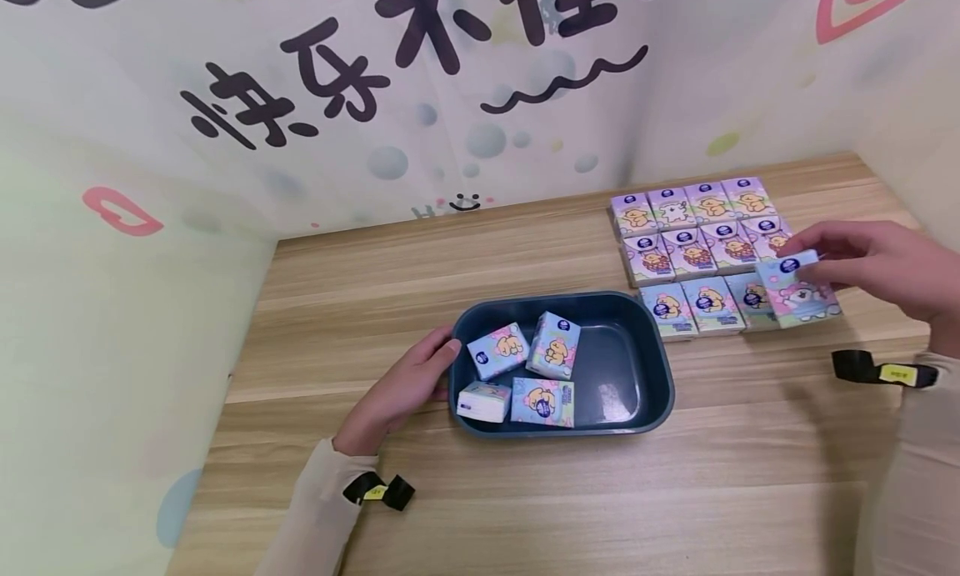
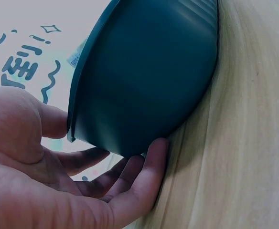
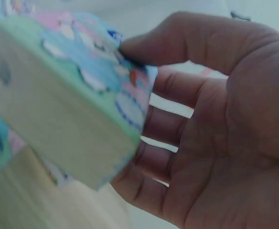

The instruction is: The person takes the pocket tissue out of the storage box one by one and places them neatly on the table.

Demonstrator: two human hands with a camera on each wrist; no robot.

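Note:
My right hand [image 1: 881, 263] pinches a blue tissue pack [image 1: 798, 291] printed with a white cartoon character, thumb on its front face and fingers behind. That pack overlaps the right end of the blue row in the head view; in the right wrist view its pale side [image 3: 58, 109] faces the camera. At the left end of a dark blue plastic basin [image 1: 652, 376], my left hand [image 1: 412, 376] holds the wall, with the thumb at the rim and fingers against the outside [image 2: 144, 81]. Inside the basin lie several tissue packs [image 1: 543, 401], mostly on the left, one standing on its side.
Behind the right part of the basin, purple tissue packs [image 1: 672, 209] form two rows, with a row of blue packs [image 1: 712, 305] in front of them. The wooden table [image 1: 345, 284] meets a printed cloth wall [image 1: 315, 167] along its back edge.

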